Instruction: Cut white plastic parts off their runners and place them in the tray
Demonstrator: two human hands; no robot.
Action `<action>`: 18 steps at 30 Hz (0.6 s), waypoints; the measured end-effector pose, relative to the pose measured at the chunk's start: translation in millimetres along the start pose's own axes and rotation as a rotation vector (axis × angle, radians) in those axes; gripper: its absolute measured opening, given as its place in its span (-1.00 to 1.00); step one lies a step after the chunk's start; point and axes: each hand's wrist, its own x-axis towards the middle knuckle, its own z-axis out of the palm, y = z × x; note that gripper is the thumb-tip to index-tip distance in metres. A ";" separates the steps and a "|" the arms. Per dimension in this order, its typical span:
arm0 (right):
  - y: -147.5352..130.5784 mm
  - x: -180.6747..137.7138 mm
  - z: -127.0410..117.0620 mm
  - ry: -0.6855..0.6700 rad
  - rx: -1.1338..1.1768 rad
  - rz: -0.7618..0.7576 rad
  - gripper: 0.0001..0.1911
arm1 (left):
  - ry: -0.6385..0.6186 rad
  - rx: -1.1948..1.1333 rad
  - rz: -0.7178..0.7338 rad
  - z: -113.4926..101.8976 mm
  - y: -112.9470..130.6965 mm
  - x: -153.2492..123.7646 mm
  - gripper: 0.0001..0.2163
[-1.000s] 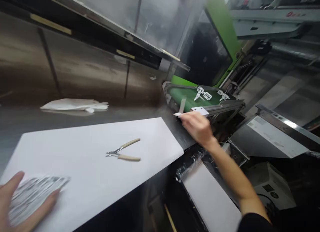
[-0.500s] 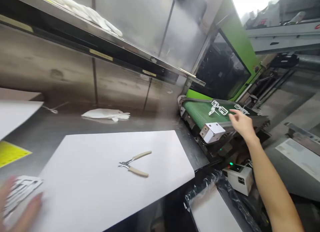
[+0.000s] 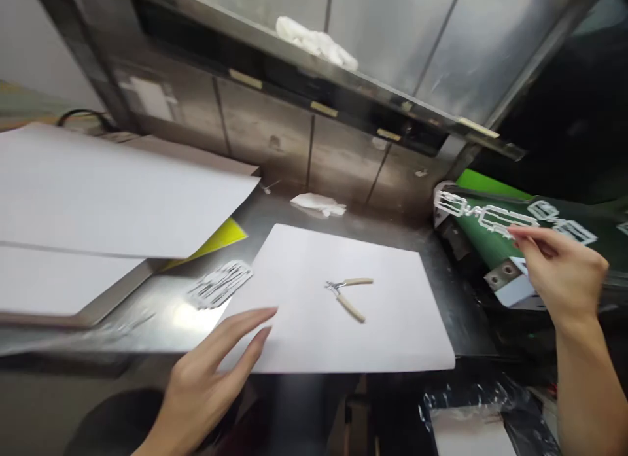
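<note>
White plastic moulded frame (image 3: 483, 215) pinched in your right hand (image 3: 564, 273) | left hand (image 3: 216, 371) spread flat on white paper sheet (image 3: 343, 325)

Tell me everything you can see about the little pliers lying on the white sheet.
The pliers are small, with a dull metal head and two slim handles in a cream covering. They lie flat on the white sheet, near its middle, the handles spread apart in a V: one points right, the other toward the sheet's near edge. The short jaws point left; whether they are shut is too small to tell. Only the sheet touches them; both hands are well clear.
</note>
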 end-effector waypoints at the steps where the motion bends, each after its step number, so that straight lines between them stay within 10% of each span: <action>1: -16.2 -26.1 3.2 0.033 0.258 -0.085 -0.87 | 0.027 -0.066 -0.049 3.3 15.0 6.3 -0.72; 5: -71.3 -121.9 24.1 -0.005 0.735 -0.140 -0.69 | 0.059 -0.437 -0.214 16.8 39.6 24.7 -0.37; 8: -90.4 -162.9 41.6 -0.072 0.803 -0.098 -0.52 | 0.077 -0.562 -0.260 13.6 39.6 22.3 -0.57; 18: -90.6 -183.2 57.3 -0.188 0.850 -0.085 -0.61 | 0.244 -0.416 -0.243 -5.3 44.9 8.3 -0.86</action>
